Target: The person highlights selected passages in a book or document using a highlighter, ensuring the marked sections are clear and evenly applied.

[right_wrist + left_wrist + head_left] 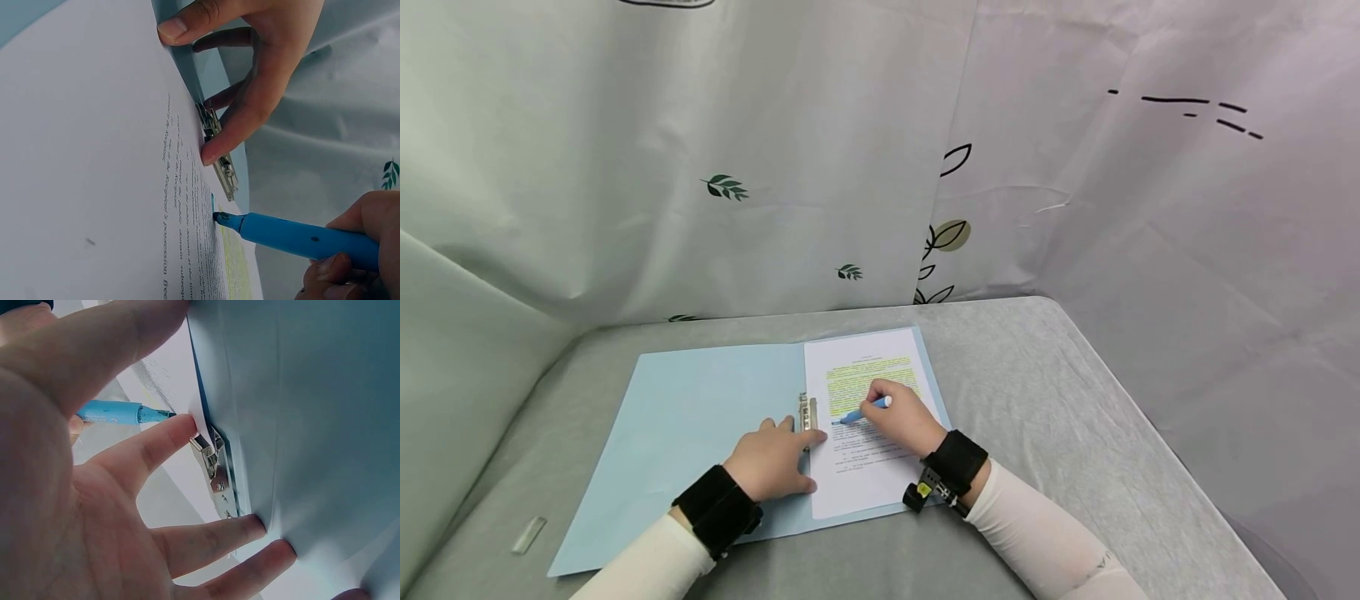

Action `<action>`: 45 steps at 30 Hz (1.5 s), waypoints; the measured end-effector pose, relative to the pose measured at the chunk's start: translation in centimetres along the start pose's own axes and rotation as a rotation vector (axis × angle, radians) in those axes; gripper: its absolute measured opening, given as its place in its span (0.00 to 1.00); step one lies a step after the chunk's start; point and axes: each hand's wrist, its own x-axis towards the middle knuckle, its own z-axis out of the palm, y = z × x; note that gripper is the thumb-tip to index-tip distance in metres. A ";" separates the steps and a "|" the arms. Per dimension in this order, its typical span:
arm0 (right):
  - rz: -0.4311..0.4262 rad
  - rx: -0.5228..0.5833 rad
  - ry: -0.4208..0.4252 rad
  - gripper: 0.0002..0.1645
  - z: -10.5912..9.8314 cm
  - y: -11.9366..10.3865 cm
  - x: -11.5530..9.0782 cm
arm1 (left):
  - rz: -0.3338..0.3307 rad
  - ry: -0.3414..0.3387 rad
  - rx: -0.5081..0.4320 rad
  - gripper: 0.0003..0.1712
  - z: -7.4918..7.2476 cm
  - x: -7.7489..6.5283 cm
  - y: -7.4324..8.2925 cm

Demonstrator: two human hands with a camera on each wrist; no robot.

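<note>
A light blue folder [715, 417] lies spread on the table, with a printed sheet [842, 492] on its right side. A metal clip [808, 414] sits at the fold along the sheet's left edge. Yellow highlighting covers the upper lines of text. My right hand [901, 418] pinches a blue highlighter [300, 237], its dark tip at the start of a line just below the yellow block, where a short blue mark shows. My left hand [775, 458] rests with fingers spread across the fold, index finger and thumb on the sheet's left edge.
A small clear strip [529, 535] lies on the grey table cover [1022, 375] left of the folder. Pale curtains [820, 150] with leaf prints hang behind the table. Black straps with cameras circle both wrists.
</note>
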 end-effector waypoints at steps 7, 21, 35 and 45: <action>0.003 0.010 0.003 0.11 -0.1 0.3 -0.1 | 0.006 0.011 0.004 0.40 0.0 0.0 0.0; 0.004 0.001 0.016 0.11 -0.2 0.5 0.0 | -0.005 -0.010 -0.013 0.39 -0.1 0.0 -0.1; 0.004 -0.006 0.021 0.12 -0.2 0.5 -0.1 | -0.015 0.008 -0.026 0.39 0.2 -0.3 -0.3; 0.010 -0.002 0.033 0.11 -0.4 0.6 -0.1 | -0.011 -0.002 -0.033 0.39 -0.1 -0.3 -0.2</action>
